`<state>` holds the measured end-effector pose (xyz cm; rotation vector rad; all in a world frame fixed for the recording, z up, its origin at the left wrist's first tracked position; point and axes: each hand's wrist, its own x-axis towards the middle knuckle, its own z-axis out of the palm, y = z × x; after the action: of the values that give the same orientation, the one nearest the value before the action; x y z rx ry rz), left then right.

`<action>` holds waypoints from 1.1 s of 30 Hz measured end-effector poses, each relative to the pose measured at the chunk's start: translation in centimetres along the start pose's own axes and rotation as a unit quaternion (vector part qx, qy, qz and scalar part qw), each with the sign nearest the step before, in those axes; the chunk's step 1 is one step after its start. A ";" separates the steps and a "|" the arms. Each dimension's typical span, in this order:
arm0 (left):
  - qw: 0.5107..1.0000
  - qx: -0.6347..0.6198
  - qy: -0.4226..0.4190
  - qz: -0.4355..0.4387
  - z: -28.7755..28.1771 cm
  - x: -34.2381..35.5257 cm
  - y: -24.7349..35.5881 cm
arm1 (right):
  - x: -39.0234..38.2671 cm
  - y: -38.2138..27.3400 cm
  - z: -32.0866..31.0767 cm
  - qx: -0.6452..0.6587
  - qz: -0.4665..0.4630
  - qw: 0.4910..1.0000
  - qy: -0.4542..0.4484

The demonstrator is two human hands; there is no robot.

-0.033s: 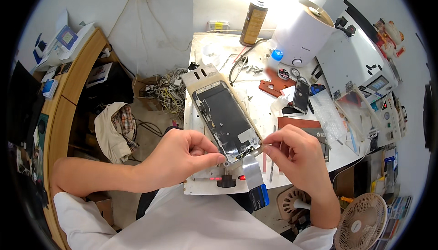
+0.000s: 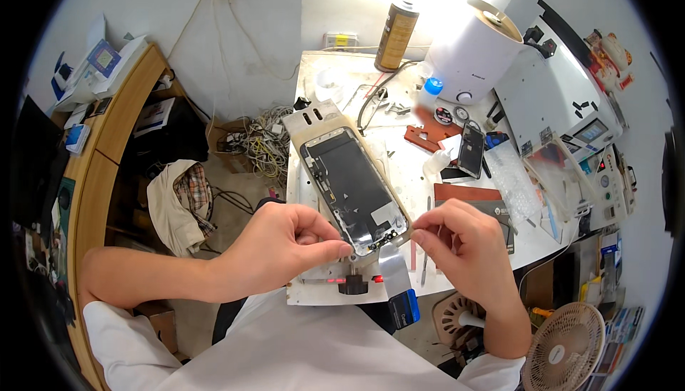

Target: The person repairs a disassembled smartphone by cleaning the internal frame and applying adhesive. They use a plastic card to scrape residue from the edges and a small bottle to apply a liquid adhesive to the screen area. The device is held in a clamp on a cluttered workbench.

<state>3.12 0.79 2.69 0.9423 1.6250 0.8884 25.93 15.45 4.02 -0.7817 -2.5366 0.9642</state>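
Note:
A phone screen assembly (image 2: 349,177) lies with its inner side up on a slanted beige metal holder (image 2: 308,120). At the screen's near left corner, the thumb and forefinger of my left hand (image 2: 303,237) are pinched on its edge. My right hand (image 2: 460,245) has its thumb and forefinger closed by the near right corner; whatever lies between them is too small to make out. A thin silver pry card (image 2: 394,266) with a blue and black end (image 2: 404,310) hangs from the near edge, touching neither hand. Below the holder sits a black knob (image 2: 353,285).
Behind the holder stand a spray can (image 2: 396,38) and a white humidifier (image 2: 477,56). To the right lie another phone (image 2: 470,150), a brown mat (image 2: 467,192) and bubble wrap (image 2: 514,177). A fan (image 2: 565,344) stands at lower right, a wooden desk (image 2: 107,170) at left.

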 end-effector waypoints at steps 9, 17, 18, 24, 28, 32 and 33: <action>0.999 -0.028 -0.008 -0.027 -0.1 -0.1 0.3 | -2.4 1.0 0.6 0.125 0.141 0.982 -0.006; 0.999 -0.017 -0.015 -0.026 0.0 -0.1 0.1 | -3.1 3.0 2.7 0.327 0.166 0.918 -0.150; 0.999 -0.024 -0.013 -0.026 0.0 -0.1 0.1 | -3.2 3.1 3.3 0.364 0.185 0.899 -0.157; 0.999 -0.043 -0.009 -0.029 0.0 0.0 0.2 | -3.3 2.4 4.5 0.456 0.222 0.846 -0.162; 0.997 -0.058 -0.022 -0.044 0.1 -0.1 0.0 | -2.8 1.7 3.7 0.423 0.239 0.856 -0.178; 0.994 -0.075 -0.032 -0.076 -0.3 0.1 0.4 | -2.1 1.3 2.9 0.441 0.278 0.830 -0.199; 0.993 -0.077 -0.035 -0.082 -0.3 0.2 0.3 | -2.1 1.3 2.9 0.448 0.284 0.823 -0.203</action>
<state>2.85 1.03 2.98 0.7152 1.5263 0.8443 26.72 13.55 0.88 -1.0761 -1.7007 2.4713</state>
